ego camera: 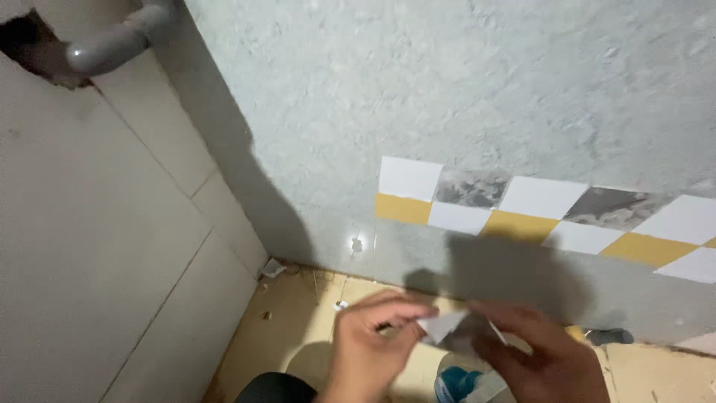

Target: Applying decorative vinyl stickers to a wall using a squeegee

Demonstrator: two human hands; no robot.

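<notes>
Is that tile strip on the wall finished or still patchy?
Patchy: the tile strip has white and yellow squares, with grey bare gaps between them.

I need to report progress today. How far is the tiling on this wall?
Done: one short band of white and yellow tiles is fixed on the grey wall, with some squares in it not tiled. In hand: the left hand and right hand hold a small white tile piece between them. Left: most of the rough wall above and below the band is bare.

Bathroom under tiling (half-laid wall tiles (477,209); bare render (462,82)).
</notes>
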